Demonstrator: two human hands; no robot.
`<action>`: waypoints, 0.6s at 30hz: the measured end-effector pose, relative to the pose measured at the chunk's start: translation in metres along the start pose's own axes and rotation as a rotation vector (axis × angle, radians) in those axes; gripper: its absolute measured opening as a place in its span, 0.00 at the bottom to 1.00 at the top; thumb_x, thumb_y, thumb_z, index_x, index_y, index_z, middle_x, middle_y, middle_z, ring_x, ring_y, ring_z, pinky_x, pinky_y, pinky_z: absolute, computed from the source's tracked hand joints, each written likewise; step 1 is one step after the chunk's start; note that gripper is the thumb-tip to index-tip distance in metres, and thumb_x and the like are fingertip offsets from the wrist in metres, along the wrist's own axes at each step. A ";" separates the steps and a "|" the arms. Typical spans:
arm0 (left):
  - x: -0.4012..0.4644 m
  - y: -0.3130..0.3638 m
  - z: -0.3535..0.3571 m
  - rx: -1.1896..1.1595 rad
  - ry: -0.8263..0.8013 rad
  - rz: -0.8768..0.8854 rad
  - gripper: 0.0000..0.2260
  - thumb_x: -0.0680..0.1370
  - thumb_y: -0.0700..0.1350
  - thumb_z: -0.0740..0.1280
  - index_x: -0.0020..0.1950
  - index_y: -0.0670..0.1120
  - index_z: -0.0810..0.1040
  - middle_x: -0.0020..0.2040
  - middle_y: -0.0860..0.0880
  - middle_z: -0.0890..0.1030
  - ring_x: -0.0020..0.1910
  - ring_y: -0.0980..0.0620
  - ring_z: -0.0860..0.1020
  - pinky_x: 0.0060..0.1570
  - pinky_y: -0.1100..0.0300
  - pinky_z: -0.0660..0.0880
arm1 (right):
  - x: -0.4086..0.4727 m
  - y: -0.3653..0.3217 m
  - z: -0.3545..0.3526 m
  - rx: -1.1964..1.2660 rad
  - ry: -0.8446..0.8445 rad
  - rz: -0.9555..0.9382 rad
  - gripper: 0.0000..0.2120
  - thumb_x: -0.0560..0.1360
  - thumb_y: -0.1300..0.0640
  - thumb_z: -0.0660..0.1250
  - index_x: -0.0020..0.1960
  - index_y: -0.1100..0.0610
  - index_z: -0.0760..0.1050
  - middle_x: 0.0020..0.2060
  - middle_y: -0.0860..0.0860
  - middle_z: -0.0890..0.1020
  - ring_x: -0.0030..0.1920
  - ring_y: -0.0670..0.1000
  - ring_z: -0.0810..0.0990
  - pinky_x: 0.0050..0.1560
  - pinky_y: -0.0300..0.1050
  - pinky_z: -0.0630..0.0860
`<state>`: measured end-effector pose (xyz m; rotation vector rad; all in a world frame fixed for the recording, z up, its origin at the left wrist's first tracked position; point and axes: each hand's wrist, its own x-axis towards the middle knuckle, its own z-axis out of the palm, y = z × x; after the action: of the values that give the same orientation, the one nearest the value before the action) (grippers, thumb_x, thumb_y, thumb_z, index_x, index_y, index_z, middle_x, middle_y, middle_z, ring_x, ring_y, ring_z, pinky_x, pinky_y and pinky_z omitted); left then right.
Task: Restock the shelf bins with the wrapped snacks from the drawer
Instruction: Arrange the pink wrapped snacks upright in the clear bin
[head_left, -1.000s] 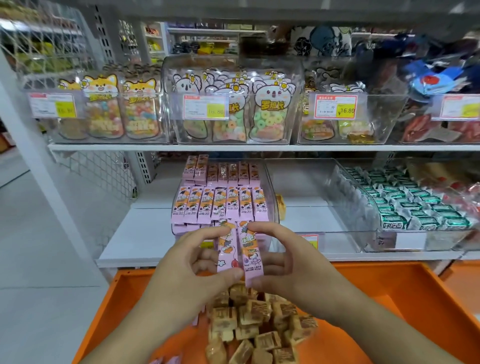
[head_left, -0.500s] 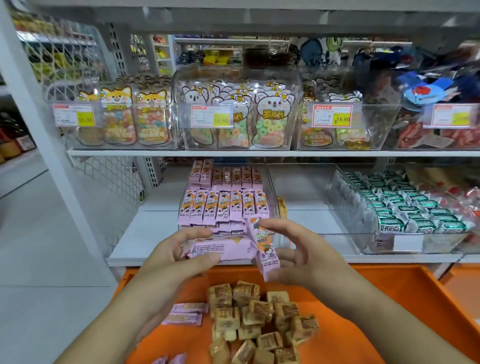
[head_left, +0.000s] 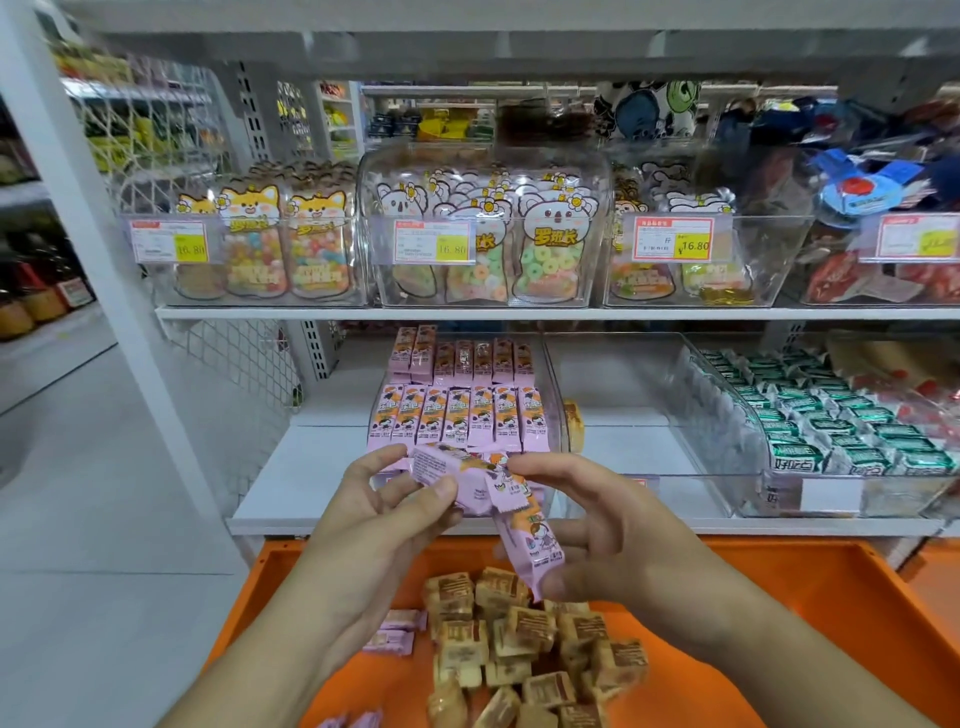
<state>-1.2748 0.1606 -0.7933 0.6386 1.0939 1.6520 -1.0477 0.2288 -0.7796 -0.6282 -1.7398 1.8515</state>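
Observation:
My left hand (head_left: 374, 525) pinches a pink wrapped snack bar (head_left: 441, 467) lying sideways, printed back up. My right hand (head_left: 613, 535) holds a second pink bar (head_left: 530, 545) that hangs tilted downward. Both hands hover just in front of the clear bin of pink bars (head_left: 462, 410) on the lower shelf, above the orange drawer (head_left: 831, 597). A few loose pink bars (head_left: 395, 631) lie at the drawer's left, beside a heap of brown wrapped cakes (head_left: 524, 644).
A clear bin of green-wrapped snacks (head_left: 831, 421) stands to the right on the white lower shelf (head_left: 291, 488), with a see-through bin (head_left: 623, 395) between. The upper shelf carries bins of gummy bags with price tags (head_left: 431, 241). A white post (head_left: 83, 218) rises left.
The two bars stood upright together between my hands; the left one now lies sideways and the right one tilts down. The view has shifted so more of the drawer's left shows.

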 end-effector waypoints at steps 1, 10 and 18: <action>0.000 0.000 0.000 0.047 -0.002 0.013 0.30 0.69 0.35 0.75 0.69 0.43 0.72 0.49 0.39 0.82 0.43 0.44 0.85 0.51 0.51 0.84 | 0.000 0.001 0.000 0.005 0.001 0.004 0.39 0.70 0.79 0.73 0.71 0.46 0.76 0.70 0.44 0.78 0.62 0.67 0.83 0.50 0.58 0.79; -0.009 0.004 0.004 0.497 -0.023 0.092 0.21 0.76 0.49 0.77 0.66 0.64 0.80 0.55 0.59 0.84 0.50 0.47 0.87 0.65 0.43 0.77 | -0.001 -0.002 0.004 -0.043 0.069 0.023 0.40 0.70 0.79 0.74 0.72 0.46 0.75 0.64 0.48 0.84 0.59 0.65 0.85 0.59 0.63 0.81; -0.024 0.013 0.011 0.752 -0.126 0.175 0.14 0.82 0.46 0.69 0.60 0.65 0.84 0.57 0.63 0.84 0.57 0.65 0.81 0.56 0.68 0.74 | 0.001 -0.003 0.008 -0.117 0.153 0.072 0.38 0.72 0.74 0.77 0.72 0.45 0.72 0.57 0.57 0.87 0.56 0.62 0.87 0.62 0.61 0.81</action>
<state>-1.2635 0.1410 -0.7744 1.3297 1.6042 1.2856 -1.0534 0.2232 -0.7757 -0.8659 -1.7545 1.7090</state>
